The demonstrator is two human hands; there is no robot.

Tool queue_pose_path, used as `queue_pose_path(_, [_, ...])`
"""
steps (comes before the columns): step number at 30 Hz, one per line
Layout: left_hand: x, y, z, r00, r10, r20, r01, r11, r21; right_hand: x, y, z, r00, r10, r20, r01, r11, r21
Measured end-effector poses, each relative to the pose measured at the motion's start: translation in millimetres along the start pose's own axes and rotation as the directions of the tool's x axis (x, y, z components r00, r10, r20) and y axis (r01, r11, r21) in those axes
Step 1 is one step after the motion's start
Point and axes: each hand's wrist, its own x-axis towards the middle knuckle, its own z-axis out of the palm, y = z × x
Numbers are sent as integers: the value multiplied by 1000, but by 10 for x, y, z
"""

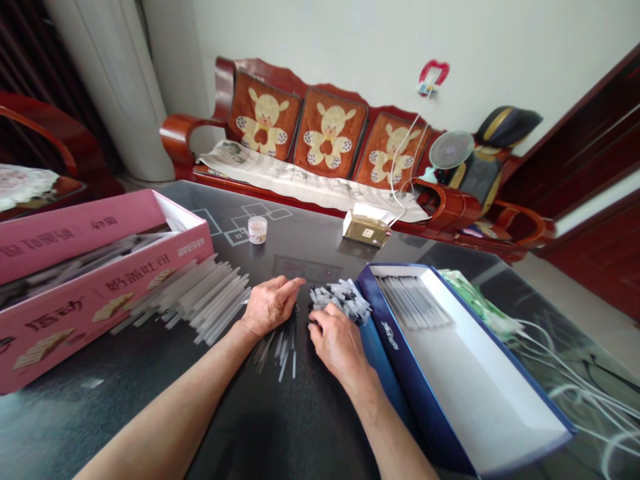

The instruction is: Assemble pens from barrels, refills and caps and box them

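Observation:
My left hand (273, 307) is over the dark table, its index finger pointing right and its other fingers curled. Thin translucent sticks (285, 353) lie fanned out under and in front of it; I cannot make out what its fingers hold. Left of it is a pile of wider translucent tubes (215, 300). My right hand (340, 340) is closed, thumb and fingertips pinched together, just in front of a heap of short whitish caps with some dark ends (345, 299). Whatever is between those fingertips is too small to name.
At left stands a pink carton (183, 257) with more tubes inside. A blue box (500, 400) with white lining, at right, holds a row of dark-tipped sticks (415, 300). Farther back are a small round tub (257, 230) and a tissue pack (367, 228). White cables (590, 393) lie at right.

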Motion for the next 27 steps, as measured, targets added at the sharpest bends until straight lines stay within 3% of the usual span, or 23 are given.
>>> queue_pose_path(5, [-1,-1,4,1000,2,-5,-2,1000,-2,-2,-46,39,999,30,41,-27,997,-68])
queue_pose_path(7, [2,3,1,1000,2,-11,-2,1000,-10,29,-49,19,1000,14,-2,-14,1000,25])
queue_pose_path(10, [13,13,-7,999,-7,-33,6,999,-41,130,-42,12,988,38,-153,17,939,343])
queue_pose_path(12, [21,23,-16,999,-3,-48,0,998,-63,221,-37,55,963,175,-203,-9,779,627])
queue_pose_path(14, [29,32,-28,998,8,-54,-12,997,-74,307,-41,134,924,353,-145,-65,519,852])
queue_pose_path(17, [37,45,-47,998,19,-52,-22,998,-60,386,-57,267,868,496,11,-94,142,985])
queue_pose_path(19, [41,52,-57,998,39,-50,-41,998,-38,399,-59,336,860,507,56,-70,9,998])
queue_pose_path(22, [46,59,-64,996,74,-48,-75,997,-14,390,-35,393,872,489,29,-37,7,999])
queue_pose_path(27, [54,62,-64,994,102,-36,-103,995,-17,389,-1,393,880,472,-45,-71,227,971])
